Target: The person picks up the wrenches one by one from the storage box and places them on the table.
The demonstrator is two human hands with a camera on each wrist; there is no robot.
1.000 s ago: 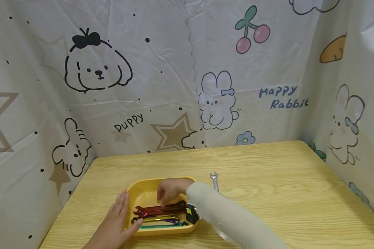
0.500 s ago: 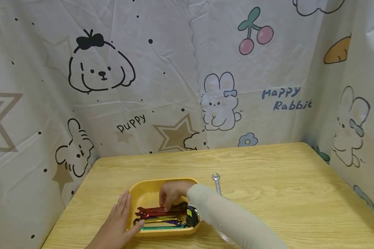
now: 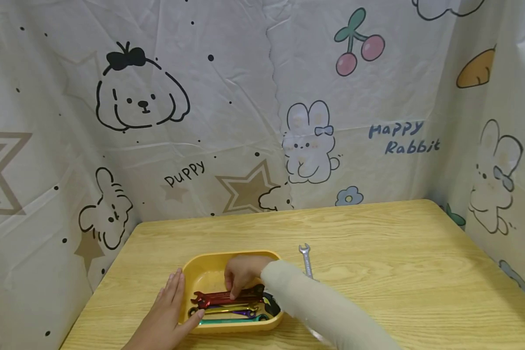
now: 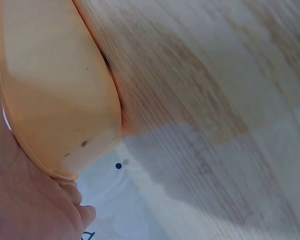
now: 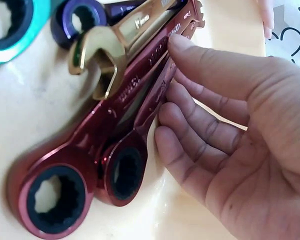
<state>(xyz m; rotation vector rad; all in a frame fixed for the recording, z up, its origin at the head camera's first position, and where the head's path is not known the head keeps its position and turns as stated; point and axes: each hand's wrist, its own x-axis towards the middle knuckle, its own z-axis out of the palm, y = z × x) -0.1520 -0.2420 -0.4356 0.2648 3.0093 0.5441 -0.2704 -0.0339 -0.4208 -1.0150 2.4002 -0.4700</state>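
In the head view, my left hand (image 3: 166, 311) rests against the left end of a yellow plastic tray (image 3: 234, 328), fingers straight along the outside and thumb over the near rim. My right hand (image 3: 240, 273) reaches down inside it. The right wrist view shows this hand's thumb and fingertips pinching the smaller red wrench (image 5: 155, 95), which lies against a larger red wrench (image 5: 90, 135). A gold wrench (image 5: 135, 32), a purple wrench (image 5: 82, 20) and a teal wrench (image 3: 232, 321) lie alongside. My left fingertips are partly hidden by the tray in the left wrist view.
A silver wrench (image 3: 306, 260) lies on the wooden table (image 3: 376, 253), right of the tray, partly covered by my right sleeve (image 3: 319, 301). A black object (image 3: 271, 304) sits at the tray's right end. A printed cloth (image 3: 227, 97) encloses the table's back and sides.
My right hand has lowered slightly onto the red wrenches, its fingers closing at one of them. The left hand stays on the tray. The whole view has shifted a little.
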